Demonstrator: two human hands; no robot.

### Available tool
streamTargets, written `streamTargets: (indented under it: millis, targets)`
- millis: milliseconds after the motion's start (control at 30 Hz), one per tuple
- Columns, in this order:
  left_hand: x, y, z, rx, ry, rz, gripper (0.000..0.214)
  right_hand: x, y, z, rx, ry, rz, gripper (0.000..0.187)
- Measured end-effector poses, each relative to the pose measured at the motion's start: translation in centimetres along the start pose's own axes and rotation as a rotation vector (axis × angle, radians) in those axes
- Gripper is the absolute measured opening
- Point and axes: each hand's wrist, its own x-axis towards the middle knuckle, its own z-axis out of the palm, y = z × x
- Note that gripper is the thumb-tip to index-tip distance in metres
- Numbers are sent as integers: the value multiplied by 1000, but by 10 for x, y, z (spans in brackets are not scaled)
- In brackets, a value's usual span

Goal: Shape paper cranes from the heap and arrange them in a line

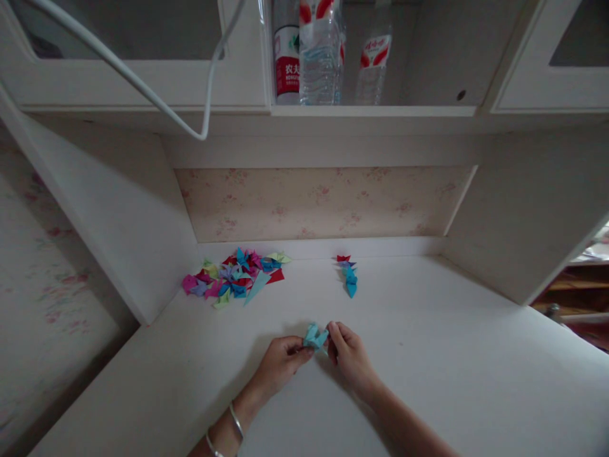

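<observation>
**Both hands pinch one blue piece, mid-desk, with open room to your right**

Your left hand point(283, 358) and right hand point(349, 352) meet over the middle of the desk point(428, 355), somewhat nearer its front edge than its back. Both are closed narrow, fingertips pinching the same blue folded paper piece point(314, 336) from either side. The piece sits between your hands, right at the desk surface; you cannot tell whether it touches. Two thin bangles point(235, 420) circle your left wrist.

Around your hands the desk top is bare. To your right it runs wide and open to the right edge, where the right side panel point(518, 216) stands only over the back part. To your left the bare strip is narrower and ends at the slanting left side panel point(124, 209).

Behind your hands, well apart from them, a short row of pieces point(349, 277) in red, purple and blue lies near the middle of the back edge. A pile of folded paper pieces point(235, 276) in many colours fills the back left corner, close against the left panel and the back edge.

Above the back edge hangs a shelf point(371, 110) carrying plastic bottles point(321, 51). A white cable point(143, 89) loops down in front of the upper left cabinet, well above the desk.
</observation>
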Motion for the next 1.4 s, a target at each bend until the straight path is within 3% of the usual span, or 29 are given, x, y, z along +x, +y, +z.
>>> streamTargets:
  millis: [200,400,733,1400]
  targets:
    - [1,-2,-1,6,59,-15,31,0,-6,-2,162,-1,8,47]
    - [1,-1,-1,5,55,-32,31,2,0,-5,55,37,12,41]
    - [0,0,-1,0,31,-43,31,2,1,-2,97,35,82,38]
    - [1,5,-2,-3,58,-69,39,4,-1,-2,140,23,59,41]
